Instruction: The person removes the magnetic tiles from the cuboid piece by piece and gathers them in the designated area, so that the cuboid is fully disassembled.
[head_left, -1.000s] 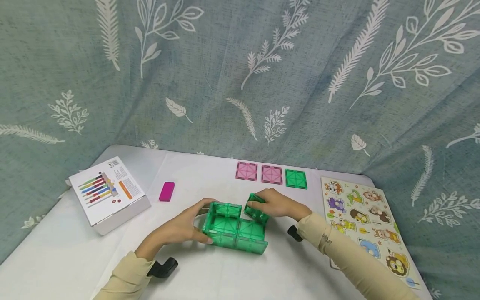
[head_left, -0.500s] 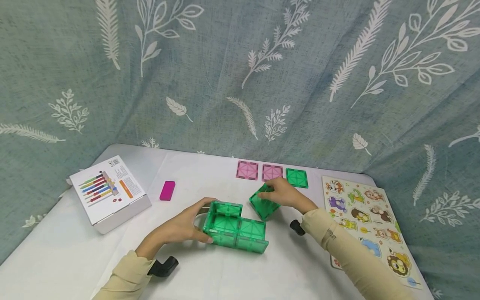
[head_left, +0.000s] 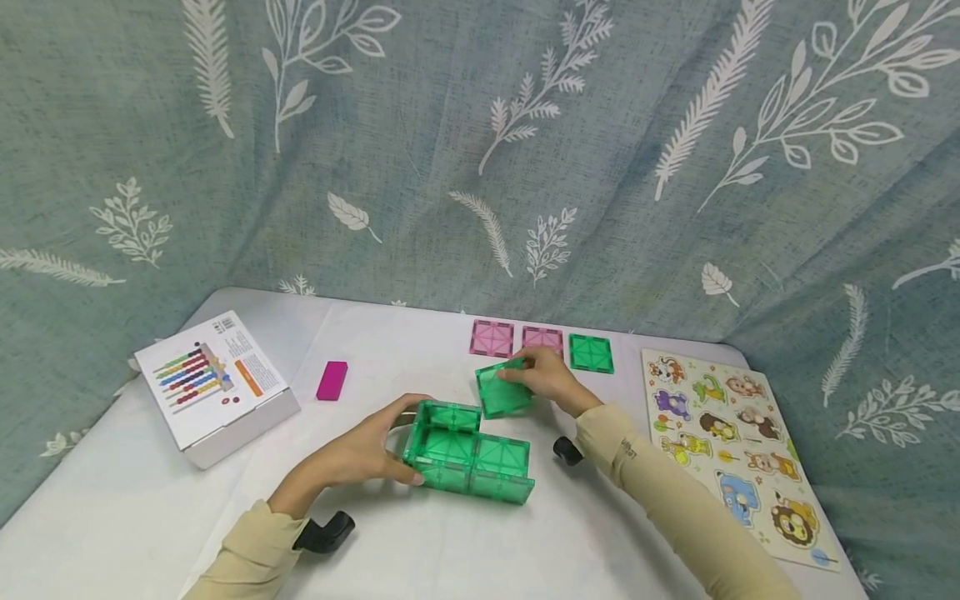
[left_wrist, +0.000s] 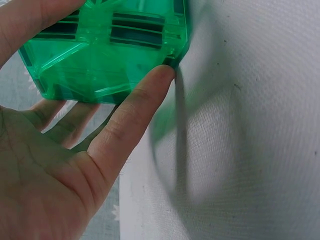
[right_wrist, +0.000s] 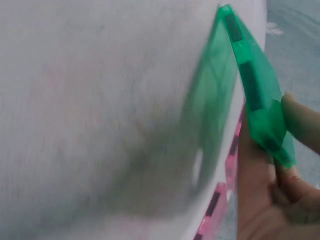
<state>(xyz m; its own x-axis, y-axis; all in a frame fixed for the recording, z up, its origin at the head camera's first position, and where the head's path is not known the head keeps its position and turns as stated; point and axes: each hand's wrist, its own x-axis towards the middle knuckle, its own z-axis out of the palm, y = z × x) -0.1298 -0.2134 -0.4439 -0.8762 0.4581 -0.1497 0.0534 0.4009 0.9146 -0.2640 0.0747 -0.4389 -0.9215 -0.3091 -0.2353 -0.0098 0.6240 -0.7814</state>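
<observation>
A box-like build of clear green magnetic tiles [head_left: 468, 479] sits on the white table, with low walls along its front, left end and back left. My left hand [head_left: 358, 450] grips its left end, thumb at the front and fingers behind; the left wrist view shows fingertips against the green wall [left_wrist: 95, 60]. Just behind the build, my right hand [head_left: 551, 379] pinches a loose square green magnetic tile [head_left: 501, 392] by its right corner. From the right wrist, that tile [right_wrist: 255, 90] appears nearly edge-on, thumb and fingers on opposite faces, with a green-tinted shadow on the cloth.
Along the back lie two pink tiles [head_left: 492, 338] and a green tile [head_left: 591, 353] in a row; my right hand overlaps one pink tile. A magenta block [head_left: 332, 381] and a white abacus box [head_left: 217, 387] stand left. An animal puzzle board [head_left: 738, 454] lies right.
My right hand lifts the loose green tile away from the build's back right, turning it, then brings it leftward behind the build. The left hand keeps its grip.
</observation>
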